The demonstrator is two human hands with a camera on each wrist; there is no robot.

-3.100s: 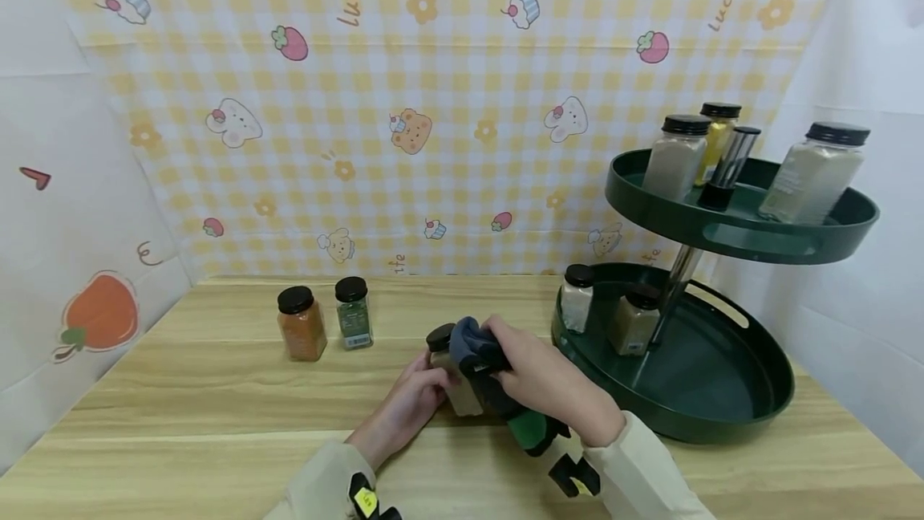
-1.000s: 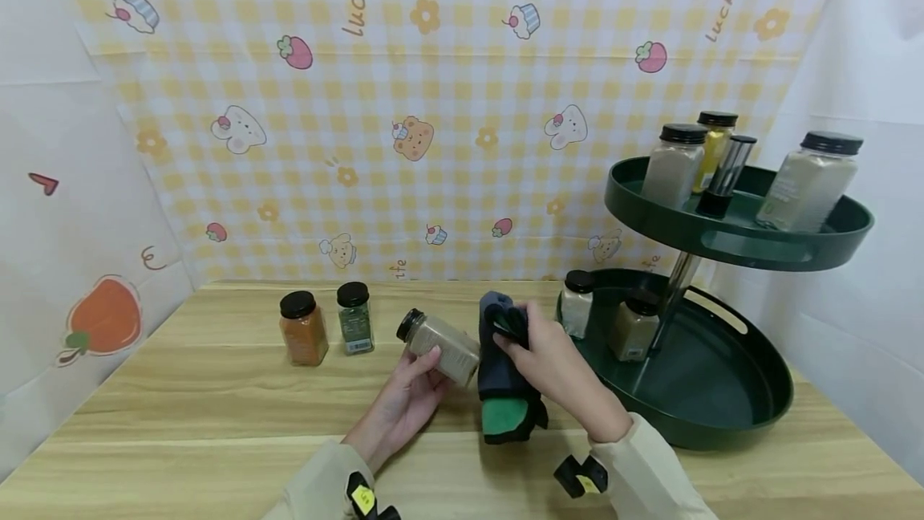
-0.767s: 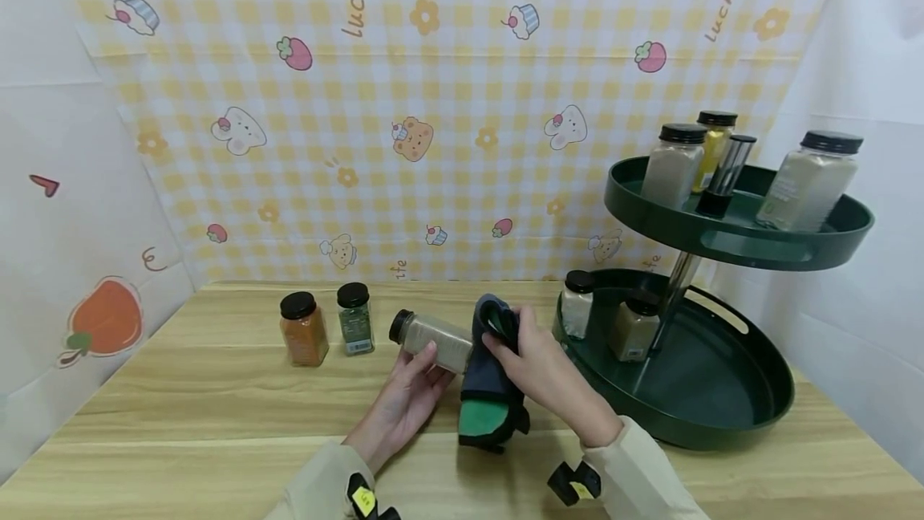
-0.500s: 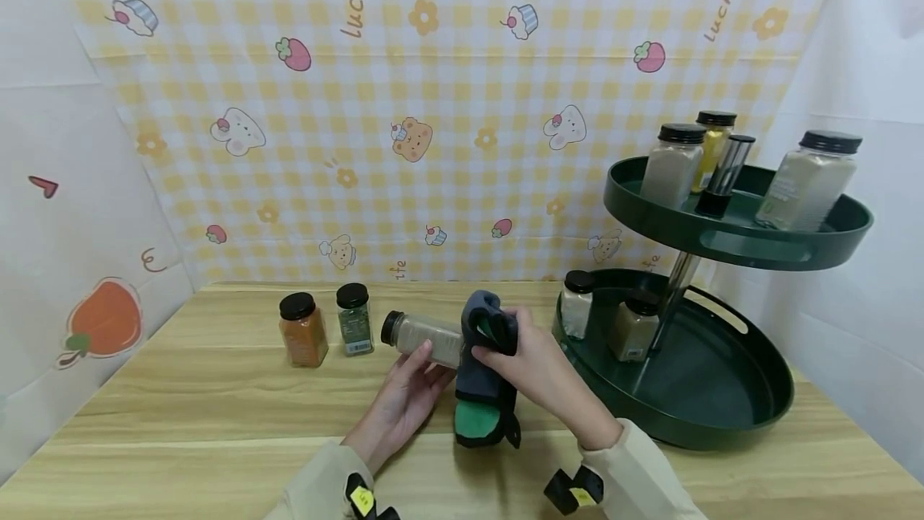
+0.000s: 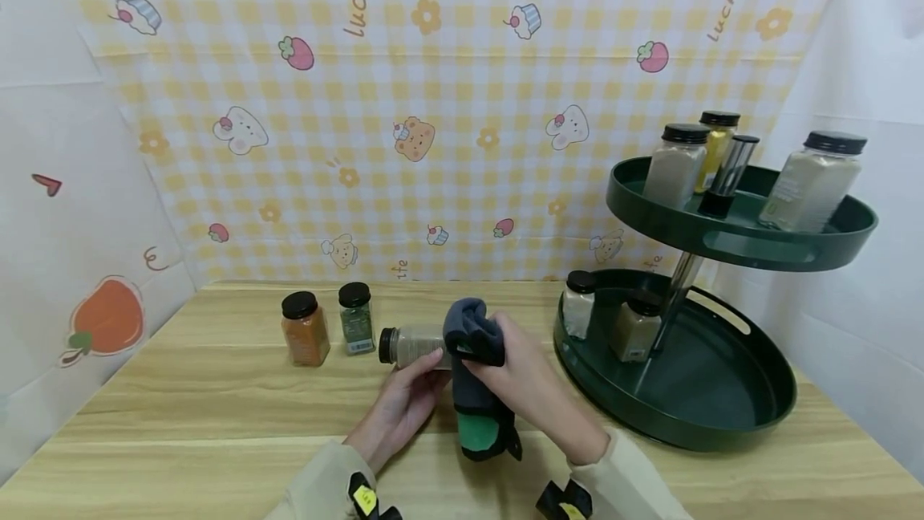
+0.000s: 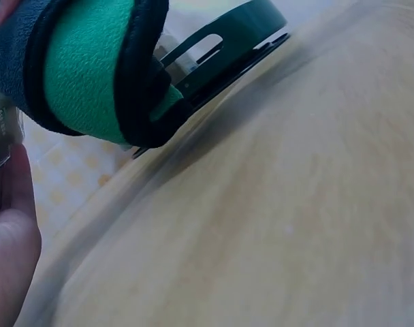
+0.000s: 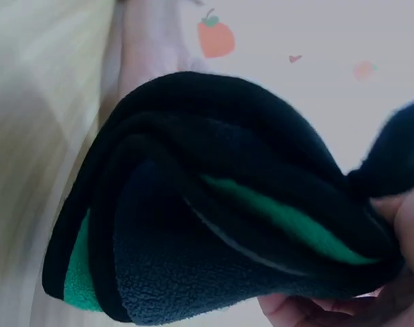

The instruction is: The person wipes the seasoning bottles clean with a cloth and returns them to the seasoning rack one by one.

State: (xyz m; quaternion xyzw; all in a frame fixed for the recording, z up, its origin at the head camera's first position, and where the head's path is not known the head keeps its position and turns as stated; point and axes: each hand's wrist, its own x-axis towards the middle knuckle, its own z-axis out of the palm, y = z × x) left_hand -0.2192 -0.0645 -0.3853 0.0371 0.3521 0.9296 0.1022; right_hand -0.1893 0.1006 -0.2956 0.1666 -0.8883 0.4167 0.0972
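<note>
My left hand (image 5: 407, 404) holds a clear spice jar (image 5: 413, 345) of pale beige powder on its side above the table, black lid pointing left. My right hand (image 5: 521, 367) grips a folded cloth (image 5: 476, 379), dark blue-grey and green with black edging, against the jar's base end, which the cloth hides. In the left wrist view the cloth (image 6: 88, 65) hangs beside the left hand (image 6: 13, 238), and a sliver of the jar (image 6: 3, 129) shows. The right wrist view has the cloth (image 7: 193, 225) filling the middle, with fingers (image 7: 404, 231) of the right hand at its edge.
An orange spice jar (image 5: 305, 331) and a green herb jar (image 5: 357, 321) stand on the wooden table (image 5: 180, 392) to the left. On the right is a dark green two-tier rack (image 5: 722, 416); both its tiers hold jars.
The jar has gone from upright to tilted and now lies nearly level, its lid swung left. The cloth has moved left with the right hand and now covers the jar's base end.
</note>
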